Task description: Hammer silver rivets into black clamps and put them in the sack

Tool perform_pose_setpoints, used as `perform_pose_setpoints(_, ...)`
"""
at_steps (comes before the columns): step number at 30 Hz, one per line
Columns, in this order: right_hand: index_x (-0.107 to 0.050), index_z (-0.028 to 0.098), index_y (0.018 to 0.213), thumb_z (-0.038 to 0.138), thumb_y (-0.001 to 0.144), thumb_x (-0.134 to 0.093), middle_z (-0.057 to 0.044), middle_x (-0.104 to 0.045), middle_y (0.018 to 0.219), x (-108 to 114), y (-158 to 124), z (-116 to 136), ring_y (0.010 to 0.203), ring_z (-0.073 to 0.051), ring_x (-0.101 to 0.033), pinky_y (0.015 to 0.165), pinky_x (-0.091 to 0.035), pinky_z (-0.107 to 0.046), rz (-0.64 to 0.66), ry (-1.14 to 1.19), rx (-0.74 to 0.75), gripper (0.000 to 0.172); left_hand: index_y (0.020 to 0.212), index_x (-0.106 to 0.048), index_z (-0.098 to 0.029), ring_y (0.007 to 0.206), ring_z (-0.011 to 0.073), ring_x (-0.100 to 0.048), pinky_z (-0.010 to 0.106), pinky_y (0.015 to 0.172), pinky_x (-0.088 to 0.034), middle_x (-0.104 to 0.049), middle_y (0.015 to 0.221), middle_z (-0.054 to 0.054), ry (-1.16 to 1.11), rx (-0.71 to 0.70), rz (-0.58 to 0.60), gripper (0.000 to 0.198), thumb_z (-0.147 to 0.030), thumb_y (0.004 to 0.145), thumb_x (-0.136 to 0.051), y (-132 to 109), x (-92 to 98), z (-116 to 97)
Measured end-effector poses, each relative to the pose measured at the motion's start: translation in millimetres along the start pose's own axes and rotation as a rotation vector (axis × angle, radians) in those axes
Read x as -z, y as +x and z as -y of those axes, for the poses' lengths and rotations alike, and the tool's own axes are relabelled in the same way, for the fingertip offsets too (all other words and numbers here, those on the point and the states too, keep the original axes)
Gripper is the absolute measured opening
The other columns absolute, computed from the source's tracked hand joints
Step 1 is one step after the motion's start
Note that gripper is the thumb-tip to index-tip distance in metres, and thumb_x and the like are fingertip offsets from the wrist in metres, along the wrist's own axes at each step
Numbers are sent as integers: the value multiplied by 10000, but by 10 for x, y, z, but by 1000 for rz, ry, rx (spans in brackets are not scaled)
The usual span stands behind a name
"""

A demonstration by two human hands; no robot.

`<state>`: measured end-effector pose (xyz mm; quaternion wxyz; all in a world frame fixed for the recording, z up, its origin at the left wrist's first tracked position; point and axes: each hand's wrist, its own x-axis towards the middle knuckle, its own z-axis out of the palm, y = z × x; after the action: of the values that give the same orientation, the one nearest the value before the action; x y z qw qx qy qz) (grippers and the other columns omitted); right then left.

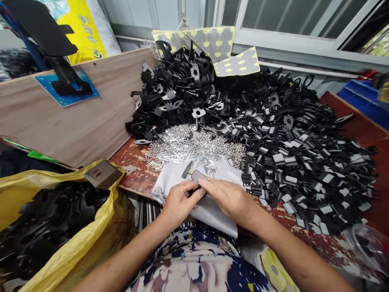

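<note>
We hold a small black clip [197, 178] pinched between both hands, left hand [179, 201] and right hand [230, 198] closed on it, low over the grey cloth [209, 211] on the surface [133, 156], keeping the silver pins [194, 146] and hammer [187, 170] close by.

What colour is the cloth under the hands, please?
The cloth is pale grey; head view.

Yellow sack [88, 36], top left, behind the wooden board [75, 121]: a column of blue characters [86, 30] runs down its face. The script is non-Latin, tilted and too soft to read one by one. Below them is a small round blue logo [97, 54], details not legible. No other text, number, brand or sign can be read anywhere in view.
</note>
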<state>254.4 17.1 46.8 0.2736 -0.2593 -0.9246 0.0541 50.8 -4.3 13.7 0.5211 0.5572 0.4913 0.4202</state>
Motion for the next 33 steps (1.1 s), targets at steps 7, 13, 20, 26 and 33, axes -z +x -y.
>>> perform_pose_setpoints(7, -564, 173, 1384, 141, 1015, -513, -102, -717, 1165, 97, -251, 8, 1048, -201, -692, 923, -603, -361, -95, 11, -274, 374, 617, -696, -178, 597, 139, -489, 203, 467, -425, -537, 656, 7, -77, 31, -169, 269, -387, 756, -792, -41, 76, -54)
perform_pose_setpoints(13, -702, 202, 1022, 102, 970, -531, -61, -754, 978, 159, -914, -408, 886, -205, -700, 815, -554, -333, -48, -106, -616, 205, 566, -654, -166, 558, 114, -443, 189, 429, -441, -487, 631, -11, -281, 189, -200, 318, -400, 655, -850, -86, 221, -42)
perform_pose_setpoints(20, -673, 173, 862, 113, 990, -534, -74, -684, 838, 223, -484, -658, 819, -204, -580, 820, -458, -336, 422, -272, -157, 198, 615, -667, -148, 560, 94, -390, 189, 406, -454, -501, 669, -10, -505, 329, -94, 337, -402, 641, -885, -87, 110, -71)
perform_pose_setpoints(26, -655, 168, 819, 39, 928, -521, -83, -630, 823, 94, -505, -919, 807, -219, -557, 789, -459, -347, 387, -324, -156, 215, 697, -709, -133, 547, 89, -413, 183, 392, -401, -585, 712, 19, -609, 319, -122, 259, -344, 663, -856, -84, 127, -84)
perform_pose_setpoints(33, -724, 216, 982, 93, 950, -511, -72, -644, 947, 207, -274, -690, 875, -206, -642, 764, -542, -351, -134, 44, -319, 248, 745, -724, -138, 629, 148, -542, 207, 410, -436, -665, 758, 70, -796, 256, -193, 290, -410, 692, -809, -70, 248, -112)
